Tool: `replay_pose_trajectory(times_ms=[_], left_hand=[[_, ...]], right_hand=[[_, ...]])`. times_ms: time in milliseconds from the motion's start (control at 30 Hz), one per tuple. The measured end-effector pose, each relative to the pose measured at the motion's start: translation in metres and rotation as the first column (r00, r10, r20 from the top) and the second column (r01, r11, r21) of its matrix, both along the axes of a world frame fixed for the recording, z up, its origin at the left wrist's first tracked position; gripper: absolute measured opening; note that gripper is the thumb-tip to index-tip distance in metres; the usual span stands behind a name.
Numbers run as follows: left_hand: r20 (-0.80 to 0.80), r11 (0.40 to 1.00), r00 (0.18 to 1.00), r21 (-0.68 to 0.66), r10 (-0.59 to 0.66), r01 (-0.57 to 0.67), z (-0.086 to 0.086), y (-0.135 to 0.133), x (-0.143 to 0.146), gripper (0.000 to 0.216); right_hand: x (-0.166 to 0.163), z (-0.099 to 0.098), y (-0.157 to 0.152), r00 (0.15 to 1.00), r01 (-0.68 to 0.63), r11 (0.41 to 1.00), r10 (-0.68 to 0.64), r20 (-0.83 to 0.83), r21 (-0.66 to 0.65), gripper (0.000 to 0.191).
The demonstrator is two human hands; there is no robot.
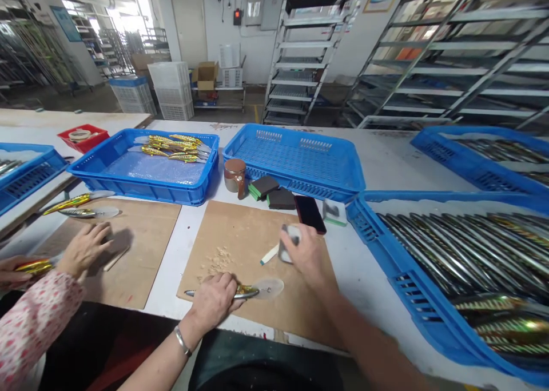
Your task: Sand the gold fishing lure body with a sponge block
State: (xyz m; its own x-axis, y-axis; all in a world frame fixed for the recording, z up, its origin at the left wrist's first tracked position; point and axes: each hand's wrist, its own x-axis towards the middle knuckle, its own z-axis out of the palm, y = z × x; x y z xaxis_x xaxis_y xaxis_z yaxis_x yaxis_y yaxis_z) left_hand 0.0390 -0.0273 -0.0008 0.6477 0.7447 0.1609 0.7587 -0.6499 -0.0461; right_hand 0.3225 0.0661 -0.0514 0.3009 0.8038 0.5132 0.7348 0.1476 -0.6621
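Note:
My left hand (pixel 214 296) is closed over a fishing lure (pixel 247 291) with a gold and silver body and a clear lip, lying on a brown board (pixel 257 225). Much of the lure's body is hidden under the fingers. In my right hand (pixel 306 254) is a grey and white sponge block (pixel 290 244), gripped near the board's right side. Beside the block lies a short pale strip (pixel 269 255) with a teal end. Small tan crumbs (pixel 218 260) are scattered on the board above my left hand.
Behind the board stand a brown mug (pixel 235 176), dark sponge blocks (pixel 281 198), a phone (pixel 310 214) and a blue basket (pixel 295 156). A blue tray (pixel 141 191) holds gold lures. At right, a blue crate (pixel 412 299) holds many lures. A co-worker's hand (pixel 88 248) is at left.

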Motion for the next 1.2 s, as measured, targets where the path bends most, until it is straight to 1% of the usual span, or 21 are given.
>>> replay_pose_trajectory(times_ms=[67, 133, 200, 267, 333, 400, 433, 467, 500, 567, 667, 733, 800, 867, 933, 967, 1100, 1200], left_hand=[[-0.028, 1.000, 0.999, -0.012, 0.023, -0.024, -0.002, 0.002, 0.000, 0.023], [-0.039, 0.999, 0.999, -0.025, 0.031, -0.032, -0.004, 0.004, 0.000, 0.025], [-0.036, 0.999, 0.999, -0.028, 0.031, -0.032, -0.005, 0.006, -0.001, 0.025], [-0.032, 0.998, 0.999, -0.039, 0.043, -0.044, -0.005, 0.009, -0.002, 0.026], [-0.027, 0.994, 0.996, -0.066, 0.080, -0.082, -0.003, 0.010, -0.002, 0.027], [-0.023, 0.984, 0.988, -0.094, 0.150, -0.151, 0.000, 0.009, -0.001, 0.027], [-0.023, 0.975, 0.981, -0.105, 0.193, -0.195, 0.003, 0.009, -0.001, 0.028], [-0.028, 0.963, 0.970, -0.114, 0.243, -0.245, 0.005, 0.008, 0.001, 0.028], [-0.038, 0.946, 0.954, -0.126, 0.296, -0.298, 0.008, 0.008, 0.002, 0.028], [-0.078, 0.905, 0.916, -0.147, 0.393, -0.400, 0.015, 0.008, 0.006, 0.028], [-0.142, 0.849, 0.861, -0.151, 0.488, -0.506, 0.024, 0.012, 0.014, 0.028], [-0.162, 0.823, 0.832, -0.141, 0.530, -0.551, 0.028, 0.017, 0.019, 0.029], [-0.166, 0.801, 0.810, -0.131, 0.563, -0.584, 0.028, 0.021, 0.023, 0.030], [-0.158, 0.786, 0.793, -0.119, 0.588, -0.607, 0.025, 0.025, 0.027, 0.031], [-0.140, 0.776, 0.783, -0.113, 0.606, -0.620, 0.018, 0.027, 0.029, 0.031], [-0.129, 0.771, 0.780, -0.116, 0.613, -0.626, 0.014, 0.028, 0.029, 0.030], [-0.065, 0.768, 0.778, -0.126, 0.625, -0.628, -0.002, 0.027, 0.029, 0.027], [-0.027, 0.770, 0.777, -0.117, 0.629, -0.627, -0.009, 0.027, 0.027, 0.025]], right_hand=[[0.037, -0.014, -0.006, 0.999, 0.047, 0.998, -0.047, 0.009, -0.045, 0.045], [0.061, -0.024, -0.018, 0.996, 0.055, 0.989, -0.045, 0.073, -0.140, 0.043], [0.072, -0.031, -0.031, 0.987, 0.043, 0.968, -0.003, 0.161, -0.246, 0.040], [0.077, -0.033, -0.039, 0.969, 0.016, 0.950, 0.063, 0.241, -0.312, 0.041], [0.080, -0.032, -0.044, 0.944, -0.004, 0.944, 0.113, 0.311, -0.331, 0.055], [0.080, -0.028, -0.049, 0.920, 0.015, 0.934, 0.126, 0.370, -0.356, 0.075], [0.079, -0.025, -0.051, 0.911, 0.034, 0.924, 0.128, 0.392, -0.380, 0.081], [0.078, -0.023, -0.054, 0.903, 0.049, 0.909, 0.136, 0.407, -0.414, 0.083], [0.076, -0.021, -0.057, 0.897, 0.054, 0.891, 0.156, 0.415, -0.451, 0.080], [0.070, -0.018, -0.063, 0.878, 0.032, 0.852, 0.225, 0.422, -0.522, 0.067], [0.062, -0.014, -0.065, 0.848, 0.013, 0.805, 0.305, 0.433, -0.593, 0.054], [0.058, -0.012, -0.061, 0.856, -0.007, 0.803, 0.314, 0.411, -0.597, 0.053], [0.052, -0.007, -0.053, 0.879, -0.096, 0.838, 0.324, 0.349, -0.538, 0.056], [0.041, -0.001, -0.043, 0.885, -0.221, 0.871, 0.368, 0.284, -0.440, 0.060], [0.027, 0.008, -0.032, 0.868, -0.315, 0.876, 0.422, 0.262, -0.367, 0.061], [0.018, 0.013, -0.026, 0.857, -0.340, 0.870, 0.443, 0.263, -0.357, 0.061], [-0.015, 0.032, 0.003, 0.830, -0.371, 0.850, 0.484, 0.276, -0.374, 0.054], [-0.032, 0.039, 0.023, 0.824, -0.358, 0.857, 0.477, 0.305, -0.370, 0.044]])
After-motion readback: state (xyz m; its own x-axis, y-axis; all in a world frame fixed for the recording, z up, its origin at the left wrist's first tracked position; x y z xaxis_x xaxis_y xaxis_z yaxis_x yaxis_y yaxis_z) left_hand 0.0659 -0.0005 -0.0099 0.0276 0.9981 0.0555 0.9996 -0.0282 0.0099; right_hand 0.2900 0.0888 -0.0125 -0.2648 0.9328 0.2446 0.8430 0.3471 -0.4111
